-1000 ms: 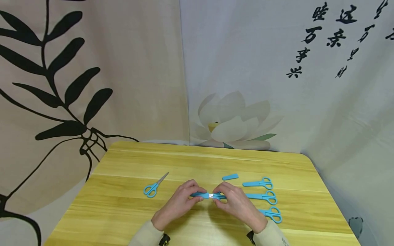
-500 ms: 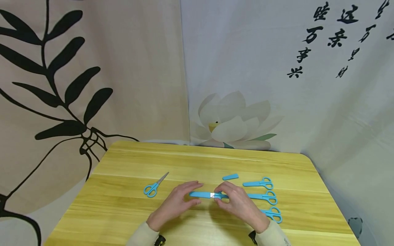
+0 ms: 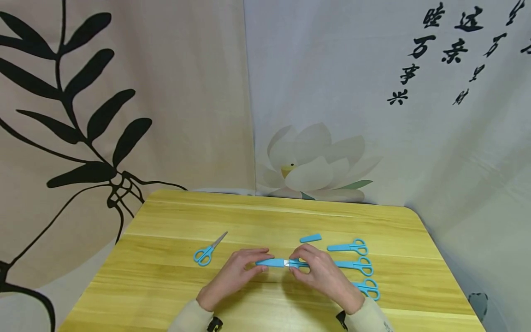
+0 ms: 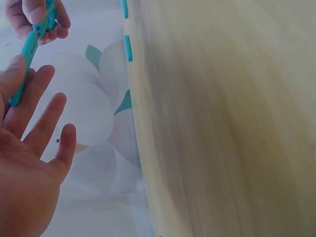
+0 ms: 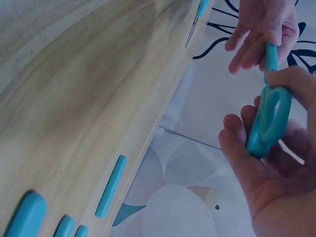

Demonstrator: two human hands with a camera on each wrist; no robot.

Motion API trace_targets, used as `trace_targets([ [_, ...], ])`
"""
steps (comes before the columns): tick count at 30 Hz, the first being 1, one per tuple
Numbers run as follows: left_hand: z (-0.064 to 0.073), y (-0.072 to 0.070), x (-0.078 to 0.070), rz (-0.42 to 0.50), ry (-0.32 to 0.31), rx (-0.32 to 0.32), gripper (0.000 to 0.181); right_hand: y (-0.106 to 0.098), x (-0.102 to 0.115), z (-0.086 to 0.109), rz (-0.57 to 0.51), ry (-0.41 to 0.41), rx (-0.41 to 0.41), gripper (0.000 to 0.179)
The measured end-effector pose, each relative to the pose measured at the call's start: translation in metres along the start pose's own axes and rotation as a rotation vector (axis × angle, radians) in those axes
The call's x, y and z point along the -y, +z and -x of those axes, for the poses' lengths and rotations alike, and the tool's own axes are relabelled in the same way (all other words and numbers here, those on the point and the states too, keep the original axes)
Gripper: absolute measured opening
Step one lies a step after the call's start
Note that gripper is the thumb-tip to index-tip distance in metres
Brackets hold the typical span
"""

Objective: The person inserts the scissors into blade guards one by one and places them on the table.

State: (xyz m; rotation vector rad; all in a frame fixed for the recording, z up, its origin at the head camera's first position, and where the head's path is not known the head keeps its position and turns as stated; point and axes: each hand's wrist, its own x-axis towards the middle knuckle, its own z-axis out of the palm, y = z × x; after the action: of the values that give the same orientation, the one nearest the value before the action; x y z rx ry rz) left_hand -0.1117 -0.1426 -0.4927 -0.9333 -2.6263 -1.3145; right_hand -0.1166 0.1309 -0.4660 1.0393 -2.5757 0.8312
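Observation:
My right hand grips the blue handles of a pair of scissors above the table. A blue blade cover sits over most of the blades, and a short strip of bare metal shows between cover and handles in the head view. My left hand pinches the far end of that cover between thumb and index finger. Its other fingers are spread, as the left wrist view shows. Left of this hand, uncovered blue scissors lie on the table with their blades pointing away.
A loose blue blade cover lies beyond my right hand. Three covered scissors, the far one, the middle one and the near one, lie at the right of the wooden table. Printed cloth hangs behind.
The left hand let go of the cover and opened around it, then came back to pinch nearer its end. The right hand kept its grip on the scissors and shifted slightly right.

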Motion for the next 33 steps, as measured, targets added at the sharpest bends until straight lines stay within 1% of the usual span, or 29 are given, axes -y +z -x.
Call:
trace_targets([
  [9, -0.0022, -0.0016, 0.0013, -0.027, 0.068, -0.035, 0.029, 0.0017, -0.0006, -0.0025, 0.002, -0.036, -0.033, 0.018],
  [13, -0.0028, -0.0023, 0.0014, -0.036, 0.087, -0.044, 0.028, 0.0033, -0.0004, -0.0034, 0.001, -0.054, -0.042, 0.020],
  [18, -0.0022, -0.0031, -0.0001, -0.032, 0.078, -0.038, 0.028, 0.0046, 0.0010, -0.0033, -0.001, -0.058, -0.046, 0.019],
  [21, -0.0018, -0.0027, -0.0013, -0.021, 0.064, -0.035, 0.028, 0.0055, 0.0022, -0.0032, 0.003, -0.042, -0.036, 0.017],
  [26, -0.0015, -0.0023, -0.0023, -0.006, 0.060, -0.036, 0.027, 0.0075, 0.0030, -0.0036, 0.006, -0.027, -0.032, 0.016],
  [33, -0.0021, -0.0021, -0.0012, -0.018, 0.049, -0.040, 0.028, 0.0082, 0.0033, -0.0052, 0.006, -0.028, -0.040, 0.016],
])
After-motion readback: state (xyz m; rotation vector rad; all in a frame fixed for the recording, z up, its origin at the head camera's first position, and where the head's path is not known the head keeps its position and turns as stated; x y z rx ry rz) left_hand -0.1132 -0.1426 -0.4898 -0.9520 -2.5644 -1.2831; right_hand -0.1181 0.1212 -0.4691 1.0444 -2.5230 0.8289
